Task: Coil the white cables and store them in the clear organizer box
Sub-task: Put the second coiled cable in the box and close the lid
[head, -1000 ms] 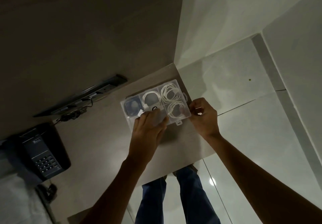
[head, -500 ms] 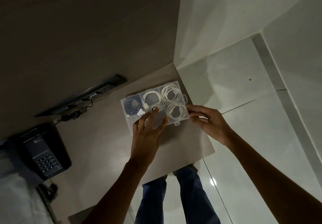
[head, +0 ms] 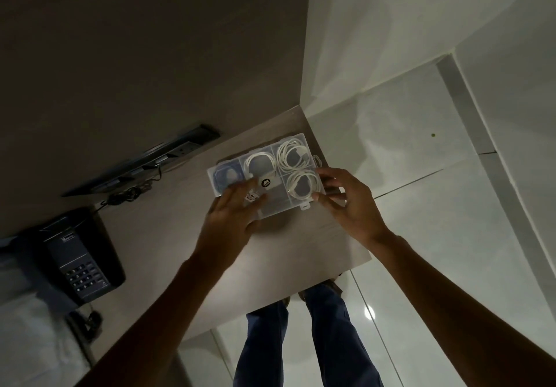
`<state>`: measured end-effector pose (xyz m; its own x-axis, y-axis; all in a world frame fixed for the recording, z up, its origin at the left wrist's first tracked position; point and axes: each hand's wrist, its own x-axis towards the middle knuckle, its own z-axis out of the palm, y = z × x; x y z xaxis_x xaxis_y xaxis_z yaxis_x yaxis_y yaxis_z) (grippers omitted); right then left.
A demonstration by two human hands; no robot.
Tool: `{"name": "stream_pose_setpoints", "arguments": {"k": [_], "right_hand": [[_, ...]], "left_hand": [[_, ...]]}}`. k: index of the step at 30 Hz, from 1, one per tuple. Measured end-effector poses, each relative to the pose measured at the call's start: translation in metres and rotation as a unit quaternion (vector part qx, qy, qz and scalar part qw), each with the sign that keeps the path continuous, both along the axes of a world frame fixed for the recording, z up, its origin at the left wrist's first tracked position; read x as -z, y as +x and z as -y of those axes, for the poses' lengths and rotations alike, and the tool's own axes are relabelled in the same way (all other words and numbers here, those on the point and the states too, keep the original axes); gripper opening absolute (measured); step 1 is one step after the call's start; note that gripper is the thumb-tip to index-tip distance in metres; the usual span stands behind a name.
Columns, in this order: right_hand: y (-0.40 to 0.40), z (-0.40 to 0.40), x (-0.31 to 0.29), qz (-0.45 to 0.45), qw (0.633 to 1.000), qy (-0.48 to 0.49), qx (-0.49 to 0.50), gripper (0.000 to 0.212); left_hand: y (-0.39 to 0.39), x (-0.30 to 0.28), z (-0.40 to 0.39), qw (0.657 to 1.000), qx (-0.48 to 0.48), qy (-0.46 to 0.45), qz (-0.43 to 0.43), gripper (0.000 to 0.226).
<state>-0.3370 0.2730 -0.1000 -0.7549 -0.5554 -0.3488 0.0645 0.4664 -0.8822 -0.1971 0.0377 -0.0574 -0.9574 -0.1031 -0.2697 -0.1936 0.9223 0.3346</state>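
The clear organizer box [head: 266, 173] is lying flat near the far right corner of the tabletop [head: 288, 254], and its lid appears to be down over the compartments, so you are likely finishing the job rather than still loading it. Three white cables [head: 293, 153] are sitting coiled in separate compartments, two at the right end and one in the far middle, each loop small enough to stay inside its own dividers; a darker coil is showing in the far left compartment. Your left hand [head: 231, 215] is lying on the near left part of the lid with fingers spread and fairly straight, probably pressing it down so the box is not sliding. Your right hand [head: 346, 203] is curling its fingers around the right end, thumb near the front latch [head: 304, 206]; whether it is actually pinching the latch I cannot tell. Well apart on the left, a dark telephone [head: 75, 263] is resting beside a power strip [head: 144, 161] at the wall.
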Motion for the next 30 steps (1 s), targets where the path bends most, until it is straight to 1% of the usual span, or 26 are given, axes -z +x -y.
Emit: {"name": "stream_pose_setpoints", "arguments": {"k": [1, 3, 5, 7, 9, 10, 11, 13, 15, 18, 21, 25, 28, 30], "right_hand": [[0.0, 0.001, 0.0, -0.026, 1.0, 0.009, -0.016, 0.054], [-0.002, 0.002, 0.001, -0.067, 0.996, 0.008, -0.061, 0.059], [-0.004, 0.002, 0.005, -0.072, 0.992, -0.003, -0.107, 0.069], [-0.004, 0.0, 0.01, -0.07, 0.989, 0.006, -0.132, 0.078], [-0.001, -0.003, 0.017, -0.078, 0.989, 0.01, -0.129, 0.079], [0.002, -0.003, 0.02, -0.062, 0.991, -0.01, -0.114, 0.077], [0.006, -0.001, 0.022, -0.027, 0.995, -0.038, -0.091, 0.074], [0.013, 0.003, 0.027, -0.018, 0.996, -0.059, -0.063, 0.07], [0.018, 0.005, 0.03, -0.04, 0.997, -0.047, -0.051, 0.072], [0.021, 0.005, 0.031, -0.13, 0.989, -0.005, -0.063, 0.069], [0.026, 0.003, 0.037, -0.196, 0.978, 0.029, -0.064, 0.069], [0.032, 0.003, 0.042, -0.256, 0.963, 0.066, -0.055, 0.064], [0.032, 0.009, 0.046, -0.301, 0.948, 0.095, -0.038, 0.058], [0.033, 0.013, 0.044, -0.325, 0.937, 0.123, -0.038, 0.058]], "left_hand": [[0.002, 0.0, 0.006, 1.0, 0.001, -0.002, 0.0, 0.062], [0.007, 0.002, 0.012, 1.0, 0.014, -0.005, -0.012, 0.068], [0.011, 0.005, 0.016, 0.999, 0.029, -0.02, -0.017, 0.071], [0.013, 0.008, 0.018, 0.999, 0.032, -0.031, -0.018, 0.073], [0.016, 0.01, 0.015, 0.999, 0.029, -0.036, -0.021, 0.074], [0.017, 0.012, 0.014, 0.999, 0.027, -0.042, -0.02, 0.074], [0.017, 0.013, 0.012, 0.998, 0.026, -0.048, -0.017, 0.074], [0.018, 0.015, 0.011, 0.998, 0.029, -0.059, -0.01, 0.074], [0.02, 0.017, 0.009, 0.997, 0.036, -0.071, -0.007, 0.073], [0.022, 0.022, 0.008, 0.994, 0.055, -0.093, 0.001, 0.069], [0.022, 0.025, 0.006, 0.988, 0.071, -0.134, 0.007, 0.07], [0.025, 0.032, 0.003, 0.985, 0.069, -0.156, -0.008, 0.077], [0.023, 0.034, 0.004, 0.984, 0.066, -0.161, -0.028, 0.075], [0.017, 0.029, 0.006, 0.985, 0.063, -0.158, -0.016, 0.078]]}}
